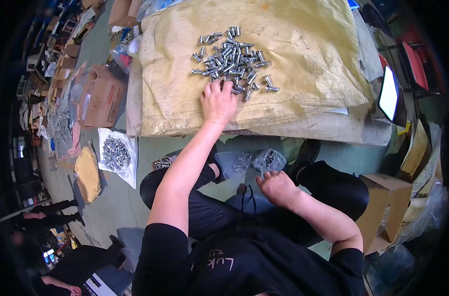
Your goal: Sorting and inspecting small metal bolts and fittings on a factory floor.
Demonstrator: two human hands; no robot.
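My left hand [218, 102] reaches over the near edge of a pile of shiny metal bolts [229, 58], which lies on a yellowish woven sheet [293, 54] over the work table. Its fingers are a little apart and bent down onto the nearest bolts; the fingertips are partly hidden. Low in front of my body, my right hand [278, 189] is curled closed, and whatever is inside it is hidden. Just beyond that hand, between my legs, sits a clear plastic bag [270, 161] of small metal parts.
Left of my legs, a white bag [131, 170] full of metal parts lies beside a tan sack [88, 173]. A cardboard box [102, 98] stands left of the table, another box [382, 207] at my right. A lit tablet [388, 93] is at the table's right corner. Other people are at lower left.
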